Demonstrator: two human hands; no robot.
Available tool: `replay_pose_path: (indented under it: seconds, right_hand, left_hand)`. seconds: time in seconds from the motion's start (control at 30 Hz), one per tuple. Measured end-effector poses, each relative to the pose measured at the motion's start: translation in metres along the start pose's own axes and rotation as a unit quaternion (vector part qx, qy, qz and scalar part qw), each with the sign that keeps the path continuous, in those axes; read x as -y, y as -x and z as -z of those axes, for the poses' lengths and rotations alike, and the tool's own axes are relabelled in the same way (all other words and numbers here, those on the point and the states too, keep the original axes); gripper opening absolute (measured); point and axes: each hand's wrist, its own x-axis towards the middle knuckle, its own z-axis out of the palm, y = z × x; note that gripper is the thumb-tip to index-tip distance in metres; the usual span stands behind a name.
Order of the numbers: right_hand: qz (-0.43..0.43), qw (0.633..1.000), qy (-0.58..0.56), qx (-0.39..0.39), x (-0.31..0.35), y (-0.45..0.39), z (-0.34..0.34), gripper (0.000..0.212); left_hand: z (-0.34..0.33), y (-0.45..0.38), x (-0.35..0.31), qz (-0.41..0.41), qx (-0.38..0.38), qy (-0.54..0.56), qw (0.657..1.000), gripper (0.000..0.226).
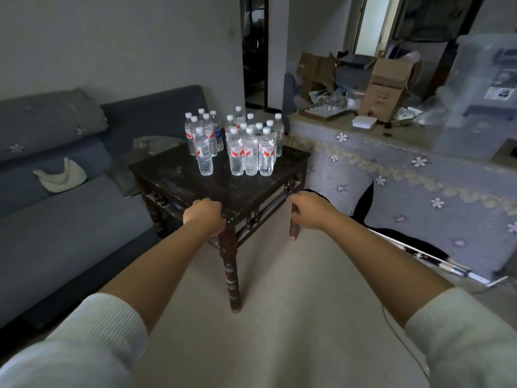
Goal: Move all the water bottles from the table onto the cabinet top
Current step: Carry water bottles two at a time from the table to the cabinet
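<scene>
**Bottles stand at the far side of the table, beyond both hands**

The water bottles (237,141) stand upright, long axes vertical, in two clusters on the far half of the table (195,186): a smaller group to the left and a denser one to the right, a narrow gap between them. They are clear plastic with white screw caps; most carry red-and-white labels, and one in the left group has a dark blue label. All of them are still on the table; none sits on the cabinet top (377,130), which lies to the right of the table under a lilac flowered cloth with a lace edge, crowded with cardboard boxes and papers.

From the hands, the bottles lie straight ahead and away, across the bare near half of the dark, worn wooden top. The left hand (205,215) rests at the table's near corner, its fingers curled over the edge. The right hand (307,210) is at the right-hand edge, fingers curled down by the turned leg; whether it grips the wood I cannot tell. Neither holds a bottle.

The right hand looks nearer the larger cluster and the cabinet, so it seems the better placed for a first reach; the smooth, round bottles should take a wrap grip about the middle.

To the left stands a grey-blue sofa (70,205) with a white cloth on it.
</scene>
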Motion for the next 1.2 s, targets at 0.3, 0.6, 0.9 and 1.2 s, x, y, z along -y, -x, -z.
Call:
replay_pose_path:
  seconds: [0.3,0.6,0.9,1.2]
  right_hand:
    - [-0.019,1.0,-0.01,0.012,-0.039,-0.162,0.021,0.049]
    - [0.031,0.999,-0.025,-0.011,-0.087,-0.329,0.03,0.042]
    - [0.05,0.997,-0.053,-0.005,-0.134,-0.473,0.042,0.04]
    - [0.043,0.991,-0.096,0.085,-0.135,-0.543,0.007,0.065]
  left_hand:
    - [0.017,-0.161,-0.013,-0.016,0.0,0.018,1.0,0.037]
    - [0.023,-0.317,-0.044,0.0,-0.009,0.04,0.999,0.039]
    - [0.025,-0.449,-0.067,0.015,0.014,0.052,0.998,0.041]
    - [0.01,-0.53,-0.07,-0.039,0.002,0.111,0.993,0.054]
